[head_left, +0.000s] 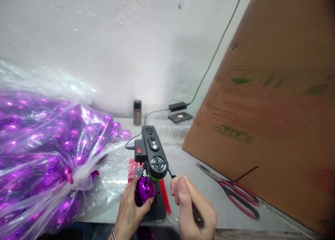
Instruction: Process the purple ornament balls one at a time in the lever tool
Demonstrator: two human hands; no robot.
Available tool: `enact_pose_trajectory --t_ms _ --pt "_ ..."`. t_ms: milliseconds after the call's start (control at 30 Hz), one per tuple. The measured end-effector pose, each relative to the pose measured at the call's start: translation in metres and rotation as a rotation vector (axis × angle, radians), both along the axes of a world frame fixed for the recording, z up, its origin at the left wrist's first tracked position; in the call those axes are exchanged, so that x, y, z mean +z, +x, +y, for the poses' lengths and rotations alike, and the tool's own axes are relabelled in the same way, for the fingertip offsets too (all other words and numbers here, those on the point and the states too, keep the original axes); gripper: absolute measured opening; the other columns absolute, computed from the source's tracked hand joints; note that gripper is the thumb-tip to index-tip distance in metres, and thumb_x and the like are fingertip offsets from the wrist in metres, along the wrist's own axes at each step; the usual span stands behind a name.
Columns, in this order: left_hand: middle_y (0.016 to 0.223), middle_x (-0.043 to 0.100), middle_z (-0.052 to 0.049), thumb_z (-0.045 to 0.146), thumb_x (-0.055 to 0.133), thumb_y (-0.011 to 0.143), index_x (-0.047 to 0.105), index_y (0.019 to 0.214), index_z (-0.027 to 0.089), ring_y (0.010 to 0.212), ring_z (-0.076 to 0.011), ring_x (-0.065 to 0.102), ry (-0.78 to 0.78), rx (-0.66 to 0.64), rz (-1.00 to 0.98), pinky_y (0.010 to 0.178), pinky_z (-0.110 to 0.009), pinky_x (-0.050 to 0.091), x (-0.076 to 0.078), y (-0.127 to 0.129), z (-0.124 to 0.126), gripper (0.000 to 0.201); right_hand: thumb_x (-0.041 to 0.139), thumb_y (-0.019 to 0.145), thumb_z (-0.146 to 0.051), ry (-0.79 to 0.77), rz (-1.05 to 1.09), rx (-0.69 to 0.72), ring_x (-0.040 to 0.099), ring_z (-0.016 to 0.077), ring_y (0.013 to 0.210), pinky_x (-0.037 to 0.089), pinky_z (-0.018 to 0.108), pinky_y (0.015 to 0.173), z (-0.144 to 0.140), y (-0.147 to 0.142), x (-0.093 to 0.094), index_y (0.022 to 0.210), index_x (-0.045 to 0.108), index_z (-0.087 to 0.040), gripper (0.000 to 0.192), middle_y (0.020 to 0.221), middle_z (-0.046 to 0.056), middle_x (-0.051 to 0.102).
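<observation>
At the bottom centre of the frame, the left hand [129, 206] curls its fingers around a shiny purple ball [143, 191], holding it from the left and below. Just to its right, the right hand [192, 206] is closed in a fist around a dark lever handle [196, 216]. The handle's long axis slants from lower right up to upper left, ending at the black benchtop machine [153, 152]. The ball sits directly under the machine's round, vented front end, on its dark base plate [158, 208], between the two hands. At left lies a clear plastic bag of purple balls [44, 142]. Red-handled scissors [235, 194] lie at lower right, beside a leaning cardboard sheet [274, 110].
</observation>
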State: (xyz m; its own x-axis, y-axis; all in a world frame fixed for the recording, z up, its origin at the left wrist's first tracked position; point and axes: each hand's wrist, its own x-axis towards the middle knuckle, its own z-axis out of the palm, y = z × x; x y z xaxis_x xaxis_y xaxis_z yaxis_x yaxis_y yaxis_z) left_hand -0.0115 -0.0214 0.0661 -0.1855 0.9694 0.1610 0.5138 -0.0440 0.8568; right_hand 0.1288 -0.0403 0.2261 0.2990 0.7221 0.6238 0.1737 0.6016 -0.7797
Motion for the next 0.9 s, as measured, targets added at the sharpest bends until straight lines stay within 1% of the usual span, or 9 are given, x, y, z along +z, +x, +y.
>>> enact_pose_trajectory --t_ms 167,300,400,500,633,700,767,833,900 --pt "0.136 0.081 -0.021 0.04 0.075 0.077 0.07 0.142 0.016 0.128 -0.0433 0.076 0.065 -0.02 0.105 0.111 -0.062 0.062 -0.007 0.0 0.004 0.069 0.047 0.117 -0.022 -0.016 0.022 -0.003 0.043 0.0103 0.065 0.031 0.03 0.064 -0.001 -0.002 0.001 0.076 0.047 -0.022 0.042 0.071 -0.005 0.043" --pt "0.133 0.08 -0.021 0.037 0.077 0.074 0.071 0.141 0.016 0.125 -0.0441 0.076 0.093 -0.031 0.168 0.108 -0.062 0.064 -0.003 0.004 0.006 0.071 0.047 0.118 -0.024 -0.02 0.03 0.001 0.043 0.0103 0.066 0.032 0.03 0.065 -0.001 -0.002 0.002 0.076 0.047 -0.023 0.042 0.072 -0.005 0.043" --pt "0.127 0.081 -0.019 0.037 0.077 0.075 0.071 0.139 0.018 0.119 -0.0438 0.076 0.086 -0.029 0.19 0.106 -0.064 0.063 0.001 0.01 0.009 0.067 0.048 0.118 -0.024 -0.025 0.034 -0.001 0.044 0.0103 0.066 0.032 0.03 0.064 -0.001 -0.002 0.002 0.075 0.047 -0.023 0.042 0.071 -0.005 0.044" --pt "0.132 0.079 -0.017 0.037 0.078 0.075 0.069 0.139 0.021 0.124 -0.0434 0.074 0.069 -0.046 0.137 0.11 -0.067 0.06 0.0 0.018 0.013 0.066 0.049 0.117 -0.023 -0.027 0.036 -0.005 0.044 0.0105 0.065 0.032 0.03 0.063 -0.001 -0.003 0.003 0.075 0.049 -0.022 0.042 0.071 -0.005 0.045" --pt "0.144 0.073 -0.019 0.037 0.078 0.074 0.065 0.143 0.02 0.138 -0.0436 0.068 0.035 -0.044 0.024 0.116 -0.066 0.057 -0.009 0.02 0.014 0.072 0.049 0.117 -0.024 -0.021 0.045 -0.006 0.045 0.0102 0.064 0.033 0.03 0.063 -0.001 -0.002 0.002 0.074 0.05 -0.022 0.043 0.071 -0.004 0.046" --pt "0.147 0.072 -0.019 0.035 0.079 0.072 0.062 0.145 0.021 0.143 -0.0437 0.066 0.033 -0.055 -0.013 0.121 -0.065 0.054 -0.014 0.015 0.01 0.076 0.049 0.117 -0.026 -0.023 0.038 -0.005 0.044 0.0102 0.063 0.033 0.03 0.062 0.0 -0.001 0.001 0.074 0.05 -0.022 0.044 0.07 -0.004 0.046" --pt "0.152 0.07 -0.019 0.035 0.079 0.072 0.057 0.151 0.022 0.146 -0.043 0.064 0.028 -0.074 -0.066 0.125 -0.064 0.051 -0.018 0.006 0.003 0.083 0.049 0.117 -0.027 -0.02 0.03 -0.007 0.045 0.0104 0.063 0.032 0.031 0.061 0.0 -0.001 0.001 0.073 0.05 -0.022 0.044 0.07 -0.004 0.046" --pt "0.152 0.07 -0.019 0.037 0.078 0.076 0.049 0.155 0.022 0.143 -0.0403 0.068 -0.01 -0.061 -0.138 0.124 -0.06 0.053 -0.017 -0.003 -0.004 0.086 0.049 0.117 -0.027 -0.013 0.026 -0.007 0.046 0.0108 0.062 0.033 0.031 0.061 -0.001 0.0 0.0 0.073 0.05 -0.022 0.044 0.07 -0.003 0.048" --pt "0.148 0.073 -0.018 0.039 0.077 0.08 0.047 0.154 0.021 0.138 -0.0381 0.072 -0.077 -0.053 -0.185 0.121 -0.057 0.056 -0.012 -0.01 -0.009 0.083 0.048 0.117 -0.025 -0.012 0.023 -0.01 0.047 0.0112 0.063 0.034 0.031 0.062 -0.001 -0.001 0.0 0.074 0.051 -0.022 0.044 0.07 -0.003 0.049"
